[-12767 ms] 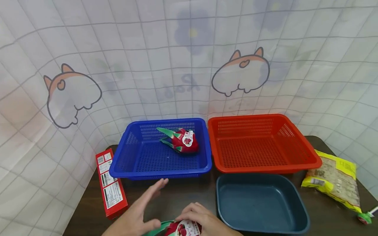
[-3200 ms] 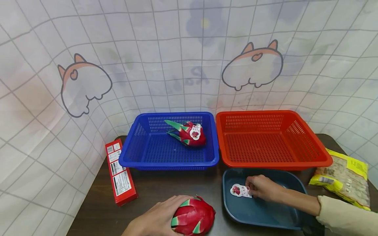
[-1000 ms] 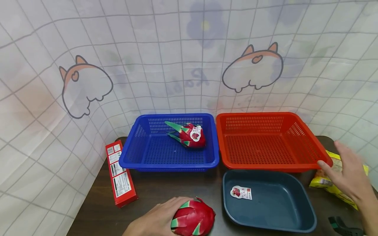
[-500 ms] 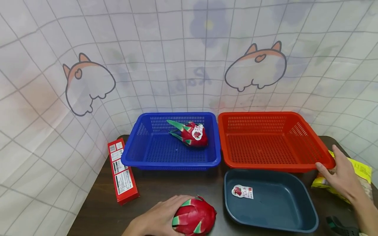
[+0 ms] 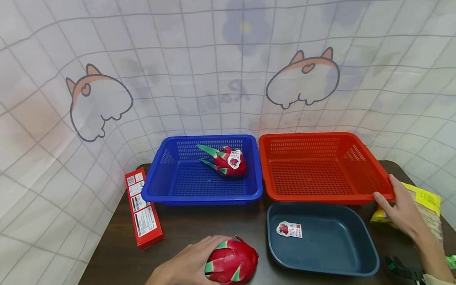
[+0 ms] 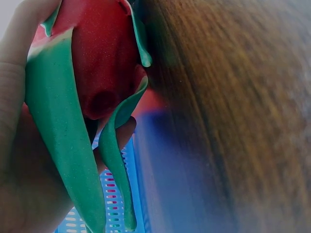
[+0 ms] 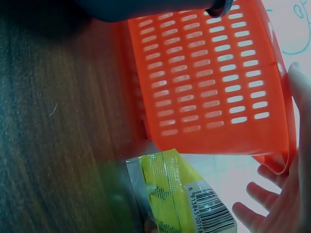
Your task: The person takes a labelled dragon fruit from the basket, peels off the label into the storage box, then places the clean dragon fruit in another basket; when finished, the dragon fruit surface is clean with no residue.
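My left hand (image 5: 192, 261) grips a red dragon fruit (image 5: 233, 263) low at the front of the table, palm and fingers round its leafy side. Its long green leaves (image 6: 63, 121) hang past the hand in the left wrist view. At the right end of the orange-red basket (image 5: 310, 174), my right hand (image 5: 402, 206) touches the front corner of the rim, thumb in front and fingers fairly straight along the outer side. A second dragon fruit (image 5: 228, 160), with a white label, lies in the blue basket (image 5: 203, 198).
A dark blue tub (image 5: 320, 253) holding a loose fruit label (image 5: 289, 229) stands before the orange-red basket. Left of the blue basket lies a red box (image 5: 144, 209). A yellow packet (image 5: 425, 200) lies behind my right hand; a dark strap-like object (image 5: 402, 269) is near that wrist.
My right hand let go of the label in the tub and moved to the orange-red basket's right corner, which has shifted slightly left. The left hand keeps its grip on the dragon fruit.
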The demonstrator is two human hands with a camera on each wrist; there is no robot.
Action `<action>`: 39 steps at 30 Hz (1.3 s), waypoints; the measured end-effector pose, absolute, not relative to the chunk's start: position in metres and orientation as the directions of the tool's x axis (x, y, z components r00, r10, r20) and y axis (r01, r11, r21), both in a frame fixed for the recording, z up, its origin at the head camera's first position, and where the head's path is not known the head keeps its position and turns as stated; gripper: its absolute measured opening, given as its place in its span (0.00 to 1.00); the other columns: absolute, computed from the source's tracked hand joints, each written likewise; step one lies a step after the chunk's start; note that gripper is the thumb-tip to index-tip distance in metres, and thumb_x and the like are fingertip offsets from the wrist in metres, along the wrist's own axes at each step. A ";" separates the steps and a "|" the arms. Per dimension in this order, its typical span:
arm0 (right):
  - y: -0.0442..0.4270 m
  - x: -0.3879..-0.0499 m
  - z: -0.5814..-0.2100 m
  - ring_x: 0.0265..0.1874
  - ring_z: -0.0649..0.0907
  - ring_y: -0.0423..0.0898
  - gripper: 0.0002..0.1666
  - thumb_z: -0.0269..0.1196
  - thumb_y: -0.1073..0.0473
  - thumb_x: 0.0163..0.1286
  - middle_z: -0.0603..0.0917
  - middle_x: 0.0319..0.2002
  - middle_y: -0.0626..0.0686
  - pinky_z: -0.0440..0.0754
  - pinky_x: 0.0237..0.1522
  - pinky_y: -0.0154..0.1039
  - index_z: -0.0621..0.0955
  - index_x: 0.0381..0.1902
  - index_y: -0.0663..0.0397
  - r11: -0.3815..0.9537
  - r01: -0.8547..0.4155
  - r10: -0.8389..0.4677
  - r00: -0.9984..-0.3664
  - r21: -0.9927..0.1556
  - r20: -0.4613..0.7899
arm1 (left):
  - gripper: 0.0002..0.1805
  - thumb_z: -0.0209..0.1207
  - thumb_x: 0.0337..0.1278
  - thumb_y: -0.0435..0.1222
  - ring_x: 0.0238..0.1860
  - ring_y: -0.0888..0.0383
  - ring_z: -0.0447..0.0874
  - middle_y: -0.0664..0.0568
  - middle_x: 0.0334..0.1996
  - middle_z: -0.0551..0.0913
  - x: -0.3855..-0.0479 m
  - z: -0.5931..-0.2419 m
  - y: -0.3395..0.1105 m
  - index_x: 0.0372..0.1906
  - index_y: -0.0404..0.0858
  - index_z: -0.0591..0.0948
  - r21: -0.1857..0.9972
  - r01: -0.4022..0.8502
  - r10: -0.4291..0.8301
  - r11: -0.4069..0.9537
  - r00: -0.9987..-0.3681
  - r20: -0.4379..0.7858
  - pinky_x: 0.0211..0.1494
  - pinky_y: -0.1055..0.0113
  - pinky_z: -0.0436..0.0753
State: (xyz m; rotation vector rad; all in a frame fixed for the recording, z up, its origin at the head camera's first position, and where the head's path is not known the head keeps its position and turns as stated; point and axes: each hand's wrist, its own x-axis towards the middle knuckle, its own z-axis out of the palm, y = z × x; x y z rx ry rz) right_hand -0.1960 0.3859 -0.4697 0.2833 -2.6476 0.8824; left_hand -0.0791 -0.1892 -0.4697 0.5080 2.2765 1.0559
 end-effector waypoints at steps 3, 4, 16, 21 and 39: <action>0.385 -0.197 -0.470 0.41 0.63 0.22 0.40 0.62 0.56 0.65 0.73 0.51 0.67 0.63 0.34 0.26 0.60 0.70 0.65 0.781 -0.297 -0.082 -0.921 -0.549 0.381 | 0.48 0.70 0.33 0.63 0.59 0.60 0.69 0.71 0.60 0.69 -0.079 -0.469 -0.190 0.65 0.73 0.59 0.770 0.114 0.551 0.627 -0.764 -0.335 0.42 0.71 0.82; 0.385 -0.197 -0.471 0.41 0.64 0.22 0.39 0.62 0.56 0.65 0.73 0.51 0.67 0.63 0.34 0.26 0.61 0.69 0.65 0.780 -0.301 -0.085 -0.919 -0.549 0.384 | 0.48 0.70 0.33 0.64 0.59 0.60 0.69 0.71 0.60 0.69 -0.079 -0.469 -0.190 0.65 0.73 0.59 0.767 0.118 0.550 0.631 -0.765 -0.336 0.43 0.70 0.82; 0.386 -0.201 -0.474 0.41 0.65 0.22 0.38 0.63 0.56 0.65 0.73 0.52 0.64 0.64 0.34 0.20 0.62 0.68 0.62 0.775 -0.303 -0.084 -0.920 -0.555 0.384 | 0.48 0.71 0.29 0.65 0.57 0.61 0.71 0.73 0.57 0.71 -0.079 -0.469 -0.189 0.63 0.75 0.60 0.745 0.071 0.509 0.664 -0.772 -0.380 0.41 0.66 0.84; 0.388 -0.199 -0.473 0.42 0.62 0.22 0.43 0.62 0.54 0.66 0.70 0.55 0.69 0.63 0.33 0.23 0.57 0.72 0.63 0.788 -0.279 -0.079 -0.930 -0.549 0.360 | 0.48 0.70 0.30 0.65 0.56 0.62 0.72 0.73 0.57 0.72 -0.079 -0.469 -0.187 0.64 0.73 0.60 0.751 0.092 0.519 0.654 -0.777 -0.357 0.41 0.68 0.83; 0.383 -0.193 -0.469 0.54 0.61 0.74 0.50 0.55 0.50 0.71 0.57 0.65 0.78 0.63 0.53 0.75 0.41 0.76 0.62 0.799 -0.193 -0.049 -0.965 -0.570 0.258 | 0.46 0.68 0.34 0.66 0.56 0.63 0.73 0.71 0.58 0.73 -0.078 -0.460 -0.193 0.65 0.71 0.61 0.728 0.201 0.528 0.656 -0.811 -0.252 0.43 0.69 0.81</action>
